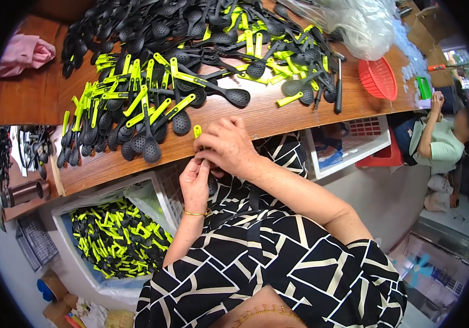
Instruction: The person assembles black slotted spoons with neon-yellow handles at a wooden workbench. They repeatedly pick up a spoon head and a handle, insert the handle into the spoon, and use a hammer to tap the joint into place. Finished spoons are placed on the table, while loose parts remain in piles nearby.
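At the table's front edge my two hands meet around a black kitchen spoon with a lime-green handle end (197, 130). That green end pokes out beyond the fingers of my right hand (228, 146), which curl over the handle. Below it, my left hand (194, 183), with a gold bangle at the wrist, pinches the same piece. Most of the spoon is hidden behind my fingers. Close by on the table lie finished-looking spoons, among them a black perforated spoon (151, 148) and a black solid spoon (236, 97), both with green on their handles.
Many black utensils (136, 27) heap across the wooden table (207, 117). A red basket (377, 79) and plastic bags (360, 27) stand at the right. Below left, a white crate (163, 199) holds green-and-black spoons; another crate (349, 161) sits under the table. A person (437, 136) works far right.
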`<state>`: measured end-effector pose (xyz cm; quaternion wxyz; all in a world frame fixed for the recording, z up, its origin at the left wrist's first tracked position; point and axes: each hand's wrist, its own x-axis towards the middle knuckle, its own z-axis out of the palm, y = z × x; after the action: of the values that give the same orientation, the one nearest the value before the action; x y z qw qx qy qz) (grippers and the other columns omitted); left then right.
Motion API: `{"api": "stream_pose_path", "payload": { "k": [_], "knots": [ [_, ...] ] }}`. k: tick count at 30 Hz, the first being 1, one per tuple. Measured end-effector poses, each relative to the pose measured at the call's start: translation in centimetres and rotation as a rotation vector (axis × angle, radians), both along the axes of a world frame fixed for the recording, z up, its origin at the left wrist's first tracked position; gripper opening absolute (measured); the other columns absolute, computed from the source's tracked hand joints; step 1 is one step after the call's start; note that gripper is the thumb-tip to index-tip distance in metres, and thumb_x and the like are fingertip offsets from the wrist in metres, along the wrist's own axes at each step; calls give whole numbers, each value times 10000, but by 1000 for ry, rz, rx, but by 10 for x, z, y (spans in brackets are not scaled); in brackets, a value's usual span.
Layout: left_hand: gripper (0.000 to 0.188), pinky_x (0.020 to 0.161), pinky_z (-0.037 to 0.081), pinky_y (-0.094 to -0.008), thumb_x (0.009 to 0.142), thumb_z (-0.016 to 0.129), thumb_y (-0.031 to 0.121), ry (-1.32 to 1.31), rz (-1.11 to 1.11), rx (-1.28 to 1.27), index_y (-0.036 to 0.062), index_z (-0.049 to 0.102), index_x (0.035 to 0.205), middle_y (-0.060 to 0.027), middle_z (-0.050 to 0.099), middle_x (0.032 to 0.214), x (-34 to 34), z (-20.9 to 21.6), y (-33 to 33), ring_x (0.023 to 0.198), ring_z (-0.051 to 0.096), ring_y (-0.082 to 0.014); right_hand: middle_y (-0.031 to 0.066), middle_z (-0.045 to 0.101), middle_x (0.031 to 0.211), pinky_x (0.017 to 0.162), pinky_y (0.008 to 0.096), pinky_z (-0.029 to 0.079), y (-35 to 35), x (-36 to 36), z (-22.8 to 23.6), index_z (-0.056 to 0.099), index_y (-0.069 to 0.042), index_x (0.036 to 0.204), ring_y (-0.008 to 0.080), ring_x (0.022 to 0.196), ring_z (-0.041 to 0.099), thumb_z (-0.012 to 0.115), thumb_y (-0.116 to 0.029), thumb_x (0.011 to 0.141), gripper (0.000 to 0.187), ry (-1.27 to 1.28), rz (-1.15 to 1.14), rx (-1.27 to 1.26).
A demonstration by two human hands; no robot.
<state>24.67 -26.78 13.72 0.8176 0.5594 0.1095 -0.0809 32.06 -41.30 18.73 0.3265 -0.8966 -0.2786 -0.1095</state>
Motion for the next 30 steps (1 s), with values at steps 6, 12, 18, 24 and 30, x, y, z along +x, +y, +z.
{"api": "stream_pose_path", "payload": {
  "k": [6, 12, 18, 24, 30],
  "knots": [
    [192, 778, 531, -253, 1057, 574, 140, 14, 55, -64, -6, 646, 1158, -46, 695, 979, 0, -5, -2, 833, 662, -111, -31, 620, 813, 883, 392, 394, -5, -2, -7, 690, -223, 920, 199, 892, 606, 766, -291, 792, 164, -110, 0, -5],
    [301, 826, 553, -281, 1022, 629, 146, 245, -64, -230, 46, 605, 1305, -102, 740, 1064, -11, 30, 15, 906, 721, -162, 37, 656, 855, 803, 401, 470, -41, 18, 4, 714, -159, 996, 263, 864, 630, 751, -193, 849, 155, -23, 149, 266],
    [310, 815, 551, -281, 1020, 638, 170, 183, -121, -173, 27, 601, 1293, -78, 724, 1008, -1, 46, -9, 881, 701, -149, 43, 723, 932, 876, 412, 441, -146, 80, 15, 743, -136, 960, 242, 984, 640, 742, -116, 829, 133, -313, -515, -93],
    [255, 753, 544, -268, 1041, 608, 189, 171, -156, -152, 25, 616, 1236, -30, 660, 857, 13, 49, -22, 817, 689, -145, -1, 704, 1043, 903, 405, 413, -182, 97, 11, 748, -179, 1041, 231, 1048, 611, 750, -149, 825, 218, -203, -516, -313],
    [232, 730, 541, -251, 1043, 603, 193, 256, -156, -146, 26, 618, 1204, -39, 675, 882, 10, 42, -18, 813, 709, -161, -12, 695, 986, 906, 395, 407, -171, 89, 25, 770, -155, 875, 204, 1033, 611, 773, -178, 789, 89, -269, -326, -333]
  ]
}}
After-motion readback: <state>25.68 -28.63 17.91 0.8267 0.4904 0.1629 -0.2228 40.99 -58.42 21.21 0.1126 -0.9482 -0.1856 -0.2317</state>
